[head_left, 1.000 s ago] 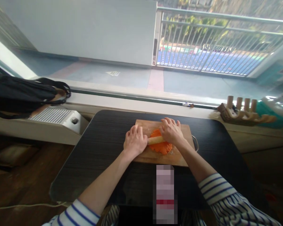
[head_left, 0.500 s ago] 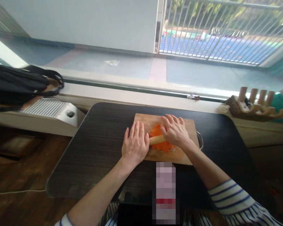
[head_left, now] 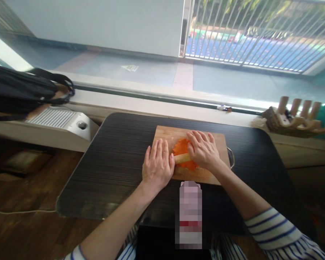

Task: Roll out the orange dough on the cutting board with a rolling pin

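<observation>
A light wooden rolling pin (head_left: 182, 158) lies across a flattened sheet of orange dough (head_left: 182, 146) on a wooden cutting board (head_left: 166, 133). My left hand (head_left: 158, 164) rests flat over the pin's left end, its fingers stretched out away from me. Over the right end lies my right hand (head_left: 204, 148), palm down, with fingers extended and slightly spread. Both palms hide the ends of the pin. Small crumbs sit by the dough's near edge. A metal handle (head_left: 231, 157) sticks out from the board's right side.
The board stands on a dark table (head_left: 103, 173) with rounded corners. Behind it runs a window sill (head_left: 141, 104). A black bag (head_left: 16, 90) and a white vented unit (head_left: 62, 122) are at left; a wooden rack with pegs (head_left: 295, 121) stands at right.
The view has shifted slightly, so the board sits a little higher in the picture. Against the dough, the pin and both hands have come slightly closer to me.
</observation>
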